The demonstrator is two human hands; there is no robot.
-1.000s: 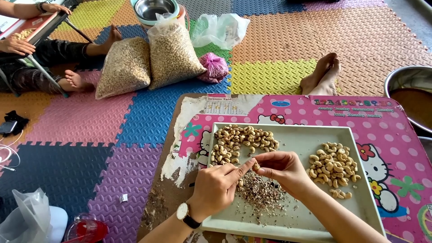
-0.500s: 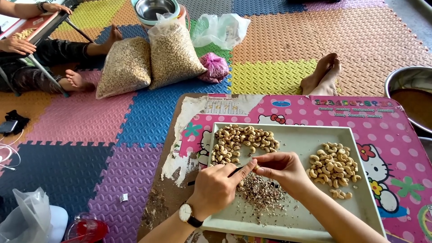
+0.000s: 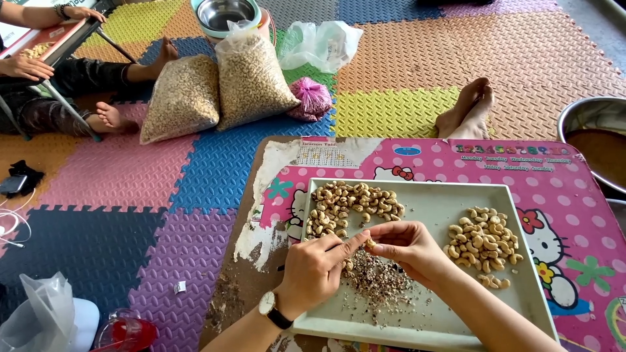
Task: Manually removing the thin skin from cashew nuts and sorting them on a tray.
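Both hands met over the middle of the pale tray [image 3: 456,195], which sat on a low pink table [image 3: 574,195]. The right hand [image 3: 407,251] had its fingers curled, pinching a single cashew [image 3: 370,243] at the fingertips. The left hand [image 3: 316,270], a watch [image 3: 272,310] on its wrist, was closed round a thin dark tool whose tip touched that nut. Beneath them lay a heap of peeled skins [image 3: 378,280] near the tray's front edge. Unpeeled nuts [image 3: 352,205] were piled toward the tray's far left corner, the peeled nuts [image 3: 482,241] along its right edge. Two full bags of nuts [image 3: 215,91] stood on the foam floor mats beyond the table.
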